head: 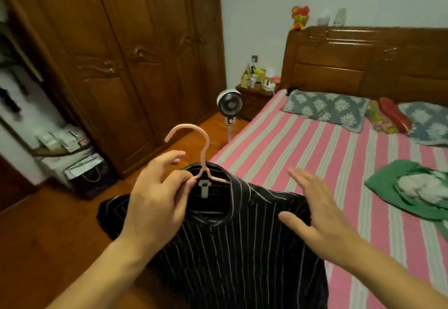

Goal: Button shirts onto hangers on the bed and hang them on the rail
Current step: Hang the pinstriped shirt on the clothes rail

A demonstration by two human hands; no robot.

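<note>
Beside the pink-striped bed (303, 144), a black pinstriped shirt (232, 248) is held up on a pink hanger (194, 139), clear of the mattress, presumably for carrying to the rail. The hanger neck is pinched in the left hand (157, 202); the right hand (320, 214), fingers spread, is laid against the shirt's shoulder to steady it.

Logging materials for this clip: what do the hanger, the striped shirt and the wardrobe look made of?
Hanger: probably matte plastic or coated wire; pale pink, thin, smooth.
Striped shirt: soft woven cloth, black with thin pale stripes; it drapes and creases.
Wardrobe: varnished wood; brown, carved, with glossy highlights.
</note>
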